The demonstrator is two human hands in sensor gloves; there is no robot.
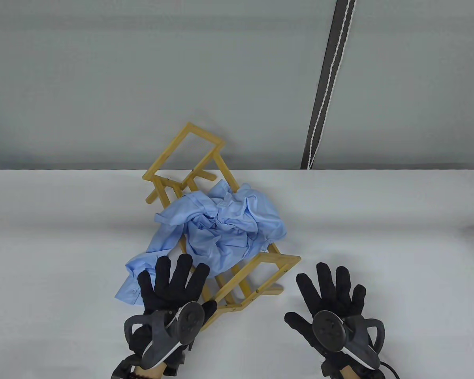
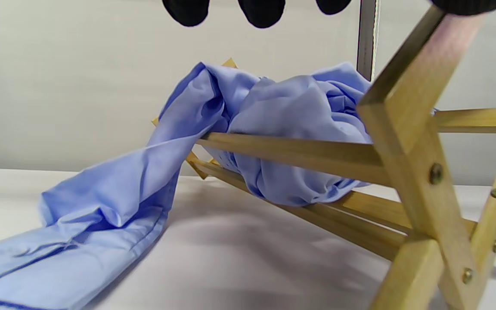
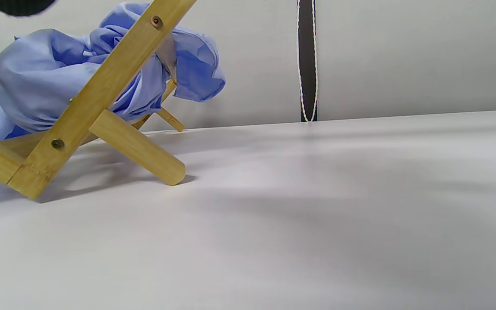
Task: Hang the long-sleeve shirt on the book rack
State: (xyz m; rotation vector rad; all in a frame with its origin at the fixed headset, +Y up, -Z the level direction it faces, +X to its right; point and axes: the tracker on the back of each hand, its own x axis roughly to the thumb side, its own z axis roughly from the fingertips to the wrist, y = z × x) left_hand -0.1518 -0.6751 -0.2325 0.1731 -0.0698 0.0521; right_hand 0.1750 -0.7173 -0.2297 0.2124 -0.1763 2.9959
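Fingers on my left hand spread wide above the rack's near end; my right hand is splayed too, off at 3 o'clock. Bunched on the rack at 12 o'clock sits the shirt (one sleeve trails onto the table).

White table, grey wall, dark white-edged strap behind.
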